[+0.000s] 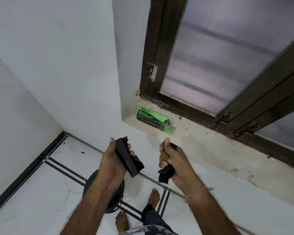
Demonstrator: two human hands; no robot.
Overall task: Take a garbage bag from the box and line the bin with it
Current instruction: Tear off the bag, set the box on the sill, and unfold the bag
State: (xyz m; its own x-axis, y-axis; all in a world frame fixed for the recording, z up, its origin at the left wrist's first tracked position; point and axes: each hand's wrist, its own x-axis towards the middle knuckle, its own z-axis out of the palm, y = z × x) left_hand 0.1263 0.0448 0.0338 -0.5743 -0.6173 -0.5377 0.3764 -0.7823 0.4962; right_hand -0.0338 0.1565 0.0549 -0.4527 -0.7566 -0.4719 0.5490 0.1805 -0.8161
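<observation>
Left hand (112,160) grips the roll of bags (126,158), right hand (170,160) clenches 1 crumpled bag (165,173); rough unfolding could tear it before it lines the bin (117,197), lower centre.

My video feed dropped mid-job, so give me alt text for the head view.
The left hand grips a folded black pack of garbage bags while the right hand grips a separate crumpled black bag. The opened green box lies on the window sill ahead, and the black bin stands on the floor under the left arm.
</observation>
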